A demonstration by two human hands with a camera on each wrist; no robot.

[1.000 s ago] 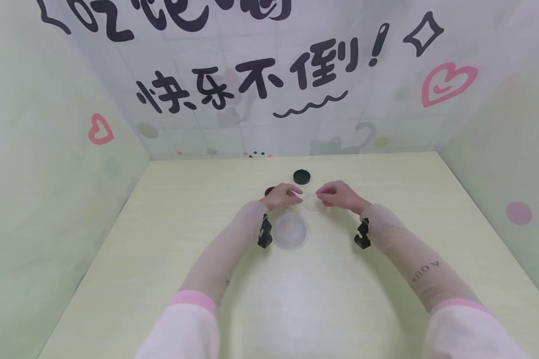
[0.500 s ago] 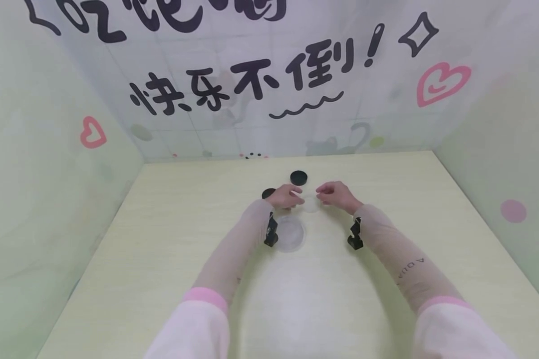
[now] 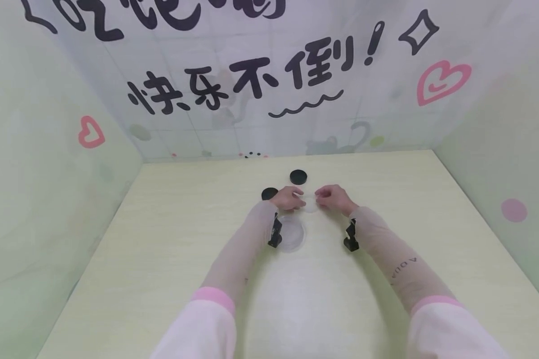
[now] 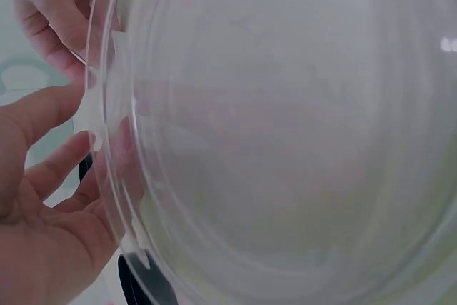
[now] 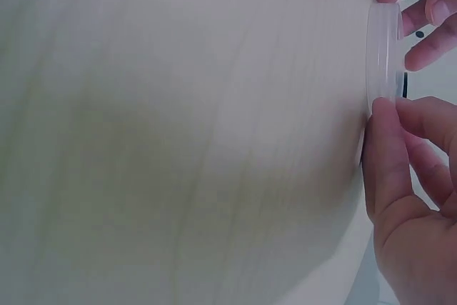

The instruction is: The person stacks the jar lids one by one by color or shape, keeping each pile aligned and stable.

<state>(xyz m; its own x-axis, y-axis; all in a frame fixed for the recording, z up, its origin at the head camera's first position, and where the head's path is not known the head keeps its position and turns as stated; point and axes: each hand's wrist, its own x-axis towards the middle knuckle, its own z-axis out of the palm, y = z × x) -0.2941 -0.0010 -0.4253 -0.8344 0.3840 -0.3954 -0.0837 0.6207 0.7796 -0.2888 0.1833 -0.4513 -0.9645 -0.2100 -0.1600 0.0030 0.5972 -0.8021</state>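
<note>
A small, shallow clear round lid lies between the two hands on the table and shows edge-on in the right wrist view. My right hand has its thumb and fingertips together at the lid's near rim, pinching it. On the other side, my left hand stays spread, thumb and fingers apart beside the lid. Closer to me lies a larger clear round dish, partly behind the left wrist; it fills most of the left wrist view.
Two black discs are farther back: one beyond the hands, another partly behind the left hand. The pale wooden table is bounded by printed cloth walls at the back and sides.
Both forearms have shifted slightly inward. The right hand's thumb and fingers have drawn together at the small clear lid. The head view has turned a little; the black discs stay put.
</note>
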